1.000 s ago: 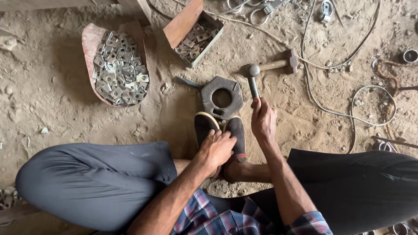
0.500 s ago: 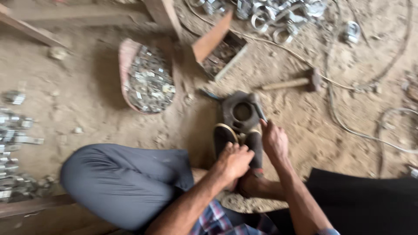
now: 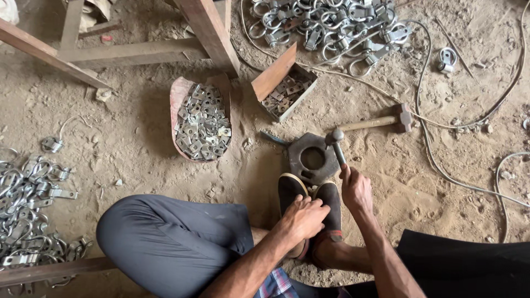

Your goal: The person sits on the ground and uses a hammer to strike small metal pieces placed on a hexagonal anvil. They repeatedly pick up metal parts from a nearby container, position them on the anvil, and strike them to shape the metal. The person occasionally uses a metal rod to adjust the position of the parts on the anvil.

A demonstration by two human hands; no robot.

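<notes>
Block: heavy iron block [image 3: 311, 160] with round hole — on sand, touching the shoes [image 3: 312, 201].
Right hand [image 3: 356, 190]: fist closed around small hammer [image 3: 335, 144], head over block's edge.
Left hand [image 3: 303, 218]: fingers curled — pressing on shoes; contents unclear.

We record grey trousers [image 3: 165, 243], a blue and red checked shirt [image 3: 279, 286], black shoes [image 3: 331, 207] with tan trim, silvery metal brackets [image 3: 201, 124] in a reddish-brown tray [image 3: 178, 96], a dark rust-brown iron block [image 3: 295, 157], pale sandy-brown ground [image 3: 132, 138] and brown timber [image 3: 207, 30]
</notes>
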